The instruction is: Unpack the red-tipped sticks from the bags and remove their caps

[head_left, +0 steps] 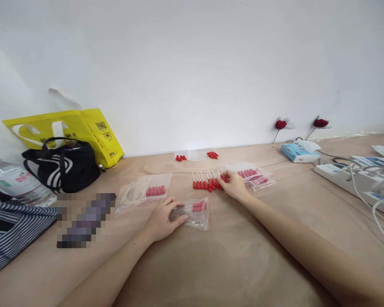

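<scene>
On the table in front of me, my left hand (166, 219) has its thumb and fingers around the left end of a clear zip bag (190, 219). Red capsule-shaped pieces (199, 206) show inside that bag near its right end. My right hand (234, 184) pinches at the right end of a row of thin pale sticks with red tips (205, 184); its fingertips partly hide the red piece they grip. Beside my left hand lies another zip bag with red pieces (155, 191). Just past my right hand are stacked zip bags of red-tipped items (251, 175).
Further back lie small bags with red pieces (213, 155). At left stand a yellow bag (105, 136), a black pouch (73, 166) and a large bottle (16, 181). To the right are a blue tissue pack (296, 153) and a power strip with cables (339, 181). A wall closes the back.
</scene>
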The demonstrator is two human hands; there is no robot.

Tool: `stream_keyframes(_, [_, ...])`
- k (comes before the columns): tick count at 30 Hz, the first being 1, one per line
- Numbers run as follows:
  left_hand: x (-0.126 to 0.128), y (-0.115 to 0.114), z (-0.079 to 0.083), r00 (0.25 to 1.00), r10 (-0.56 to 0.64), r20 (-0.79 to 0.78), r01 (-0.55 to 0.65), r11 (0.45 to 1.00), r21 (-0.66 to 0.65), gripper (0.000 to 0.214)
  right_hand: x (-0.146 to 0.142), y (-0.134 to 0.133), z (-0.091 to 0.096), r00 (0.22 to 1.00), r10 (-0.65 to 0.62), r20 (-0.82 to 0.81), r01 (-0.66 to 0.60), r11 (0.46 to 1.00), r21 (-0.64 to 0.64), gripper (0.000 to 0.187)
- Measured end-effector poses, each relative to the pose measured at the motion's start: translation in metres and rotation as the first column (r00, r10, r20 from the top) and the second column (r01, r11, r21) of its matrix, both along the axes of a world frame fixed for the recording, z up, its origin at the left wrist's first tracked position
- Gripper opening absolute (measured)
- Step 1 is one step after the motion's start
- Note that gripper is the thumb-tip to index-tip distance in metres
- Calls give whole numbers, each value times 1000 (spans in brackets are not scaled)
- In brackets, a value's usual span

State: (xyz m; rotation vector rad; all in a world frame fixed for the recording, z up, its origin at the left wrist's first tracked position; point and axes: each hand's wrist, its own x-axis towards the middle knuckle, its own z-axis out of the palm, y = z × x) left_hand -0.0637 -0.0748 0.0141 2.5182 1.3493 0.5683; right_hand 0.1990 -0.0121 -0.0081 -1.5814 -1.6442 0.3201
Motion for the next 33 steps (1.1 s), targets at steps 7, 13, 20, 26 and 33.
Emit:
stream_keyframes(7, [1,-1,2,1000,-1,-6,1,1000,-14,31,7,-14,13,966,-147,213,159,987,-38,23])
stream_keyframes(13, [0,0,2,998,-26,51,28,999,-35,27,7,-43,15,976,119,183,-134,989,68,13])
stream_keyframes(20, [5,-4,0,995,-93,32,93,996,-7,23,-15,-69,6,834,525,169,-522,851,-61,22])
stream_keyframes(26, [9,-5,-1,992,-124,9,124,992,13,25,-24,-66,8,872,454,182,-436,890,-133,30])
stream_keyframes(33, [8,-4,-2,996,-94,-11,94,996,-6,32,-20,-67,10,870,469,154,-449,881,-146,44])
